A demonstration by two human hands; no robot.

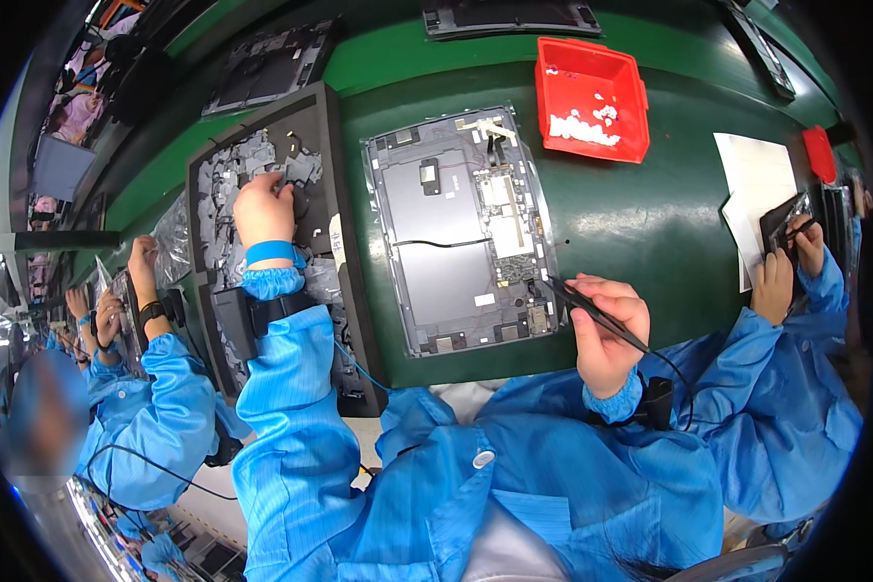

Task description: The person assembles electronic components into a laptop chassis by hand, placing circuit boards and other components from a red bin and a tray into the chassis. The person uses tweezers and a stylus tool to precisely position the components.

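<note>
In front of me lies an opened tablet-like device, its grey inner side and circuit boards facing up. My right hand grips a slim black pen-like tool at the device's lower right edge. The tool's tip is close to the boards, and a thin black cord appears to trail from its back end. To the left, my left hand reaches into a black foam tray full of small grey parts. Its fingers are bent together among them; whatever they pinch is hidden.
A red bin with small white pieces stands beyond the device. White sheets lie farther right, near a co-worker's hands. Another co-worker's arm is close to the tray's left side. More opened devices lie at the back.
</note>
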